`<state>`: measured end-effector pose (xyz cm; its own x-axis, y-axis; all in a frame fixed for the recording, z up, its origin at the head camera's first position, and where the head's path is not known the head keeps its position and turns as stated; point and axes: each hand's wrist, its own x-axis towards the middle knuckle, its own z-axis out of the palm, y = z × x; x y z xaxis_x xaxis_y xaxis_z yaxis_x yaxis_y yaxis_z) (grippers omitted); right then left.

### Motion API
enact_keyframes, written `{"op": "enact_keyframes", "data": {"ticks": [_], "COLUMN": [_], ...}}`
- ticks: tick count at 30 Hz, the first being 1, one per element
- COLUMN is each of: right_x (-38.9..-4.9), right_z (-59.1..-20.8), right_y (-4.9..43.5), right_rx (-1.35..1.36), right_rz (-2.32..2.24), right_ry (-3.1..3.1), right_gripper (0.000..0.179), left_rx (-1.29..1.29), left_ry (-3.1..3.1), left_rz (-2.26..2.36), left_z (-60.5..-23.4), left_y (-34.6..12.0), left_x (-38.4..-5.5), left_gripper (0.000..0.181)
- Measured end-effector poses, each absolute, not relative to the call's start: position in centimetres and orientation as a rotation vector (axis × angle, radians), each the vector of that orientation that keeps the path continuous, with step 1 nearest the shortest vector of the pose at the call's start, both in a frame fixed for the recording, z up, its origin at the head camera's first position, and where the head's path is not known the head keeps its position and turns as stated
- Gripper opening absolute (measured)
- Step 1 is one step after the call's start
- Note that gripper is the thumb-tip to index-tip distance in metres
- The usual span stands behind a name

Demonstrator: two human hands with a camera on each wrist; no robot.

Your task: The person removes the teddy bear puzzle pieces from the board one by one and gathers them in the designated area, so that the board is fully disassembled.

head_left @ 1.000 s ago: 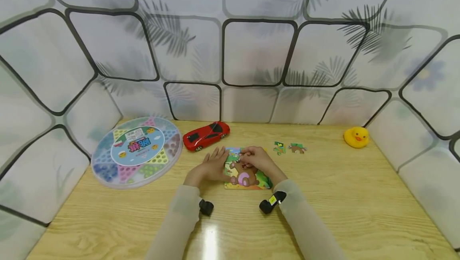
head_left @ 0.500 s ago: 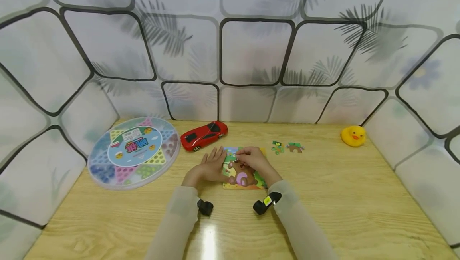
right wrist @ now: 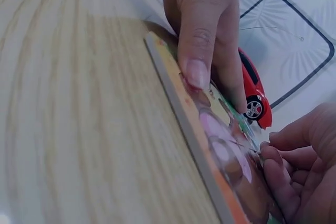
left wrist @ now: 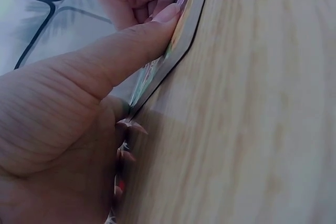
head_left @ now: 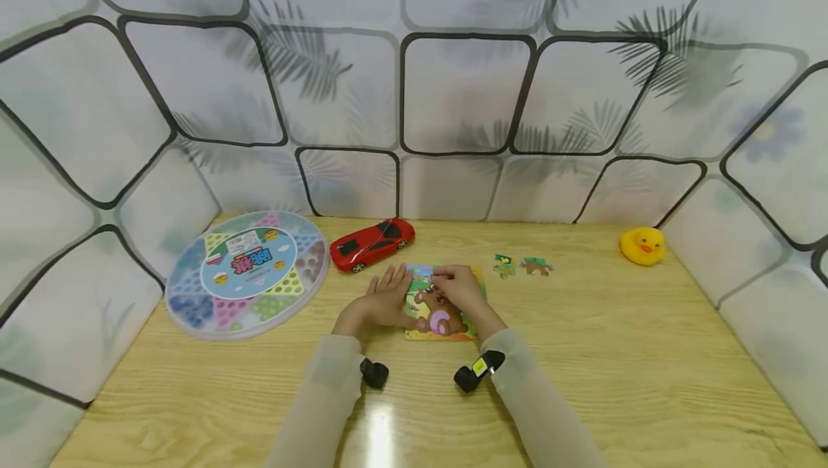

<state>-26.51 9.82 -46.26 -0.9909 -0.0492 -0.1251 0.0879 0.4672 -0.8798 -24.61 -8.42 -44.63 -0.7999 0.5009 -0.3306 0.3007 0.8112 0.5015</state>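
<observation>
A jigsaw puzzle board (head_left: 440,324) with a brown bear picture lies flat on the wooden table. My left hand (head_left: 380,304) rests at its left edge, fingers spread straight and thumb (left wrist: 131,51) pressing on the picture near the front corner. Over the upper middle of the board, my right hand (head_left: 461,290) has thumb and index finger together. In the right wrist view the right hand (right wrist: 310,166) pinches a puzzle piece at the picture's surface; fingertips hide most of it. Two loose puzzle pieces, one green (head_left: 504,267) and one brown (head_left: 536,267), lie right of the board.
A red toy car (head_left: 371,245) stands behind the left hand. Further left lies a round Chinese checkers set (head_left: 246,274) in clear packaging. A yellow rubber duck (head_left: 642,246) sits at the far right. Patterned fabric walls (head_left: 462,94) enclose the table's back and sides.
My right wrist has swung a little to the left, uncovering more of the board's right edge, while the right fingertips stay over the same spot. The left hand stays put.
</observation>
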Motion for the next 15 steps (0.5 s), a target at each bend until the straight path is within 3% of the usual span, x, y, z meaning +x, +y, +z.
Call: {"op": "enact_keyframes", "data": {"ticks": [15], "right_x": [-26.33], "right_z": [-45.64], "right_y": [9.92], "right_rx": [0.105], "right_rz": [-1.746], "right_ry": [2.395], "right_gripper": [0.025], "left_rx": [0.598], "left_ry": [2.547], "left_rz": [0.574], "left_z": [-44.24], "left_y": [-8.25], "left_x": [-24.48], "left_gripper": [0.109]}}
